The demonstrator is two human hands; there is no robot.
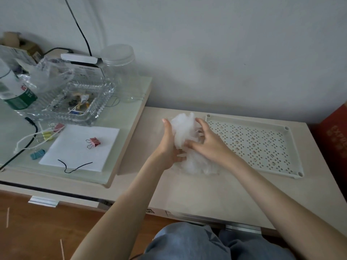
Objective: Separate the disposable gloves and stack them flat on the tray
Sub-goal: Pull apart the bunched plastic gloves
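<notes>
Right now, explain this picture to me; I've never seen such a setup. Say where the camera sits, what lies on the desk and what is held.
No machine here: a person works with bare hands. The one picture comes from a camera worn on their head, looking down. The left hand and right hand both grip a crumpled clump of thin gloves on a pale desk. Right of it lies a perforated white tray, with no gloves on it yet. The side table at left holds paper, binder clips, a glass dish and a jar.
</notes>
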